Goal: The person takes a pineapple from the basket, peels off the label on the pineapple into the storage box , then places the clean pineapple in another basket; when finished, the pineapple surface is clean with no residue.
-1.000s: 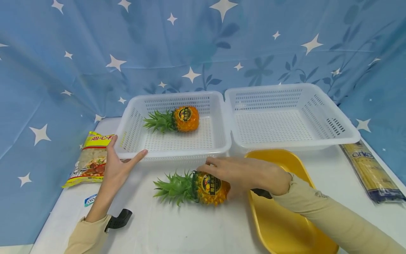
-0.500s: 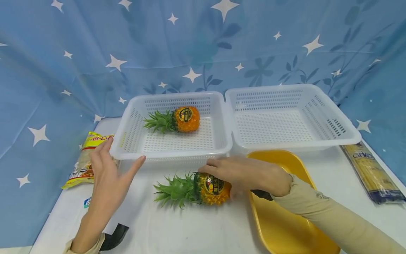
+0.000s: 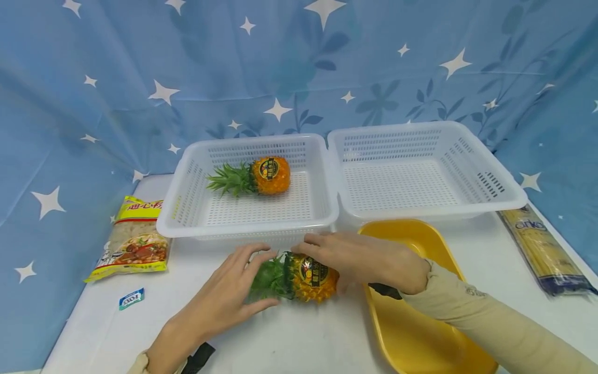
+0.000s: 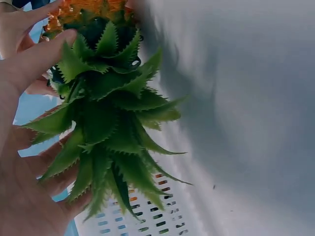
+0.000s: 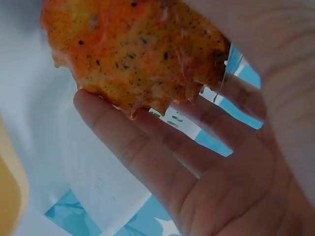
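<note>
A pineapple (image 3: 314, 280) with an orange body, green crown and dark label lies on the white table, crown toward the left. My right hand (image 3: 359, 259) holds its body end, fingers along the far side and thumb at the near right end. In the right wrist view, the pineapple's orange skin (image 5: 133, 54) sits between thumb and fingers. My left hand (image 3: 229, 291) is spread around the crown, thumb on the near side, fingers loosely bent. The left wrist view shows the green crown (image 4: 113, 118) in front of the palm, thumb tip beside its upper leaves.
A second pineapple (image 3: 271, 175) lies in the left white basket (image 3: 247, 231). Beside it stands another white basket (image 3: 434, 210). A yellow basin (image 3: 388, 337) is under my right forearm. Noodle packs (image 3: 140, 244) (image 3: 542, 244) lie at both sides, and a small blue packet (image 3: 131, 298) at the left.
My left hand has moved from the left basket's near corner rightward and toward me, to the pineapple's crown. The right hand has stayed on the pineapple, which lies in the same place.
</note>
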`<state>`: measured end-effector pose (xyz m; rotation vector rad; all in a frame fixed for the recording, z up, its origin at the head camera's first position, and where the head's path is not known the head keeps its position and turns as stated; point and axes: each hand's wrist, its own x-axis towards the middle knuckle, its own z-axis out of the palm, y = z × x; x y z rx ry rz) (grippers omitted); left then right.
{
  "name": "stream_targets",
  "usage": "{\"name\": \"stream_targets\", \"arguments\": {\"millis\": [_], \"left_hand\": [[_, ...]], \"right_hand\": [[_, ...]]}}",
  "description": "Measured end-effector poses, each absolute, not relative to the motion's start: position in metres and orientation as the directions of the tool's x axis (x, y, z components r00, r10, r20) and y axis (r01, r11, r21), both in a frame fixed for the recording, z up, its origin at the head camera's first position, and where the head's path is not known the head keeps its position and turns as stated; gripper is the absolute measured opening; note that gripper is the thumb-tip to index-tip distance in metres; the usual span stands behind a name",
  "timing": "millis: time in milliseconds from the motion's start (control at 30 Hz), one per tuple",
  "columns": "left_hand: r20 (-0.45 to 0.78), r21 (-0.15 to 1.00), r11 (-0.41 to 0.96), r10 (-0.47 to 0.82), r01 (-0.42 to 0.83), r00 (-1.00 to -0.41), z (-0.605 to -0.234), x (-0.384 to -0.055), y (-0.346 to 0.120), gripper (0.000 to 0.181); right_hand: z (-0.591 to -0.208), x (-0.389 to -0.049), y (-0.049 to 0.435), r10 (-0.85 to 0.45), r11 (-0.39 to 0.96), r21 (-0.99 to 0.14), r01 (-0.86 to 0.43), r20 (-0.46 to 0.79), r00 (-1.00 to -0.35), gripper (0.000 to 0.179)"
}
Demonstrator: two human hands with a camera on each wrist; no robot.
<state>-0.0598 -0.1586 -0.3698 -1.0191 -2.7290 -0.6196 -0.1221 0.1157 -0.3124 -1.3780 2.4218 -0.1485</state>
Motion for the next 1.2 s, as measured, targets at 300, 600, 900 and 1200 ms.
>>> {"name": "stream_targets", "arguments": {"millis": [300, 600, 900, 1200], "left_hand": [[0.311, 0.296, 0.682, 0.593, 0.669, -0.743, -0.382, -0.067, -0.158, 0.064], [0.331, 0.303, 0.663, 0.601, 0.685, -0.728, -0.385, -0.07, -0.16, 0.057], [0.394, 0.267, 0.62, 0.628, 0.738, -0.671, -0.387, -0.073, -0.164, 0.049], [0.39, 0.268, 0.62, 0.631, 0.738, -0.671, -0.389, -0.072, -0.163, 0.049]], "right_hand": [[-0.312, -0.125, 0.12, -0.831, 0.556, -0.378, -0.74, -0.274, -0.484, 0.1], [-0.285, -0.13, 0.123, -0.819, 0.566, -0.359, -0.742, -0.345, -0.458, 0.092], [-0.253, -0.131, 0.092, -0.936, 0.322, -0.17, -0.931, -0.204, -0.286, 0.048], [-0.277, -0.13, 0.087, -0.933, 0.318, -0.12, -0.941, -0.216, -0.287, 0.033]]}}
